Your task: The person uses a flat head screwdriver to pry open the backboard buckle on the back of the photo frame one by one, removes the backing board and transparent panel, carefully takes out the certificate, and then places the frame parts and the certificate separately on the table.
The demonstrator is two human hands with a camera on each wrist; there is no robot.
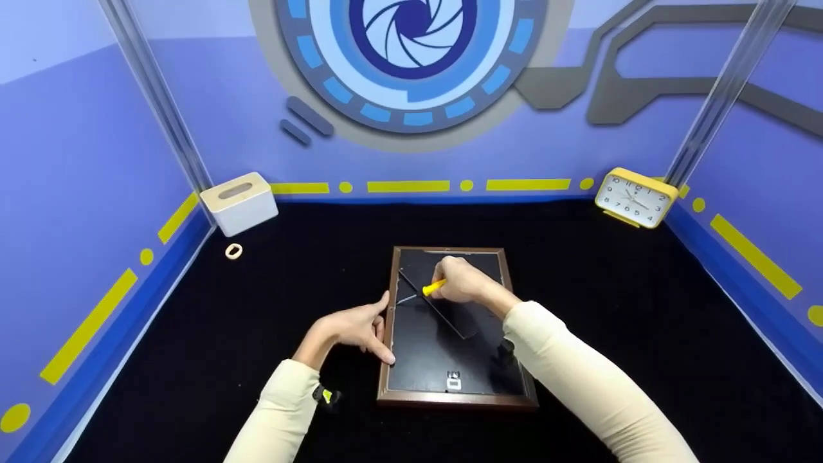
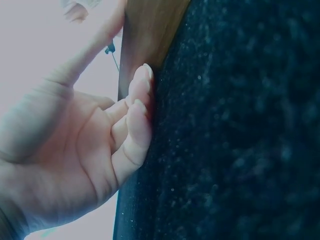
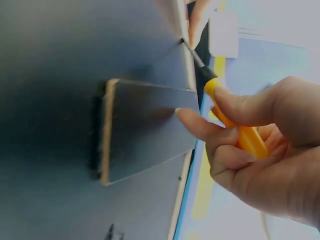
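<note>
A brown-rimmed picture frame (image 1: 458, 399) lies with its black back facing up. My right hand (image 1: 461, 280) grips a yellow-handled screwdriver (image 3: 252, 142) over it; the thin shaft slants left, its tip at the frame's left inner edge. In the right wrist view, thumb and curled fingers wrap the handle, while the index fingertip appears close to the support flap (image 3: 150, 130). My left hand (image 1: 355, 325) rests against the frame's left side, thumb and index finger spread apart along the rim. In the left wrist view, its other fingers bend loosely against the wooden side (image 2: 145, 40).
A white tissue box (image 1: 247, 209) with a pale wooden top stands back left, with a small beige ring-shaped piece (image 1: 233, 251) before it. A yellow alarm clock (image 1: 635, 197) stands back right. Blue patterned panels (image 1: 218, 116) enclose the black tabletop (image 1: 308, 251).
</note>
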